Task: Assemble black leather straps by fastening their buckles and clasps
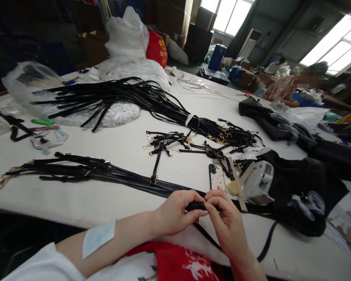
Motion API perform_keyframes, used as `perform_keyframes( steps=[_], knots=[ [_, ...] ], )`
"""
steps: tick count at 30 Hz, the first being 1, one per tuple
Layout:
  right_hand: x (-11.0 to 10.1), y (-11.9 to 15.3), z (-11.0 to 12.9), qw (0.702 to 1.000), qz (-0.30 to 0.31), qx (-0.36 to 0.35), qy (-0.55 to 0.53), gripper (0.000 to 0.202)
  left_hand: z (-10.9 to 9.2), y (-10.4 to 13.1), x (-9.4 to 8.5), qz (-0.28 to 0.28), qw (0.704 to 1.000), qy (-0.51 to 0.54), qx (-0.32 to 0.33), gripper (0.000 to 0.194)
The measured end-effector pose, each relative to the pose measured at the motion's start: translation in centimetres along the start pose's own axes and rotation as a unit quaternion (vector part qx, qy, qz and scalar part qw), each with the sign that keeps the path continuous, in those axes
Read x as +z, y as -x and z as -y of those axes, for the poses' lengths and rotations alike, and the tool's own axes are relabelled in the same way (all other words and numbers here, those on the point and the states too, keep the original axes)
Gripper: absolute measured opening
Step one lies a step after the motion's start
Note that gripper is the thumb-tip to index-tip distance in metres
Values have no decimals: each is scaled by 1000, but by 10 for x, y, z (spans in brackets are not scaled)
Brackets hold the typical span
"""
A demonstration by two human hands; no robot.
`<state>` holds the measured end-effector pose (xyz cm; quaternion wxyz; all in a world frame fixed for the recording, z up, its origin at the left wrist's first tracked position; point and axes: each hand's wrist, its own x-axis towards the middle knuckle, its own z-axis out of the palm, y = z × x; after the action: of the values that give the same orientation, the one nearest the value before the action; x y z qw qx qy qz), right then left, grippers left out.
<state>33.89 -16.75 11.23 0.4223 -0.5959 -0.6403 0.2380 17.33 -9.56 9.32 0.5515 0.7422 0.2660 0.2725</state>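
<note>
At the left of the bench [105, 210], a metal clasp [2, 182] ends a near bundle of long black straps [128, 180] that runs right, passing on the far side of the hands. Farther off, a bigger bundle [119, 91] fans out to the left and is gathered by a white band [189, 119] toward its right end; between the two bundles lie short straps [169, 140] with gold clips, some crossing each other. These clips could snag if one strap were pulled, dragging neighbours along. At the near middle, the left hand [175, 212] pinches a small black piece [195, 206] between thumb and bent forefinger, while the right hand [226, 220] pinches its right end with the fingertips. The piece is mostly covered, so its exact shape cannot be told; a smooth surface or uneven pressure might let it twist or slip. Just beyond the right hand are a phone [219, 181] and a yellow disc [233, 188], which a sweeping knuckle could knock. Farther right, a loose strap [267, 242] curves toward the near edge beside a black bag [298, 195]; catching it with a forearm could tug things along.
</note>
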Motion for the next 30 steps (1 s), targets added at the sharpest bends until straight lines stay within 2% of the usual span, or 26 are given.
perform_keyframes(
  steps=[3, 5, 7, 8, 10, 11, 15, 18, 22, 24, 27, 30],
  knots=[
    [-8, 0, 1, 999, 25, -18, 38, 18, -6, -2, -4, 23, 999, -46, 16, 17],
    [-15, -1, 5, 994, 41, -41, 96, 5, -13, -2, -10, 40, 998, -50, 27, 25],
    [-19, -2, 10, 983, 54, -73, 157, 23, -20, -1, -15, 48, 998, -30, 30, 32],
    [-19, -3, 12, 978, 58, -87, 181, 29, -23, -1, -17, 48, 998, -20, 25, 29],
    [-17, -4, 15, 971, 57, -106, 208, 25, -25, -1, -18, 42, 999, -15, 6, 12],
    [-16, -5, 15, 970, 50, -110, 212, 20, -24, -2, -18, 37, 999, -19, -6, 9],
    [-11, -6, 12, 971, 22, -124, 204, 10, -16, -6, -15, 32, 997, -74, -13, 33],
    [-9, -6, 11, 969, 27, -132, 206, 9, -13, -9, -12, 47, 992, -118, -10, 36],
    [-7, -5, 15, 968, 51, -132, 205, 8, -15, -8, -13, 70, 993, -94, -11, 37],
    [-9, -5, 17, 969, 60, -130, 203, 9, -18, -7, -21, 93, 993, -65, -23, 37],
    [-18, -6, 16, 971, 45, -127, 199, 12, -19, -3, -45, 136, 988, -9, -76, 39],
    [-28, -8, 12, 974, 30, -125, 185, 13, -18, 3, -71, 140, 983, 47, -112, 42]
  ],
)
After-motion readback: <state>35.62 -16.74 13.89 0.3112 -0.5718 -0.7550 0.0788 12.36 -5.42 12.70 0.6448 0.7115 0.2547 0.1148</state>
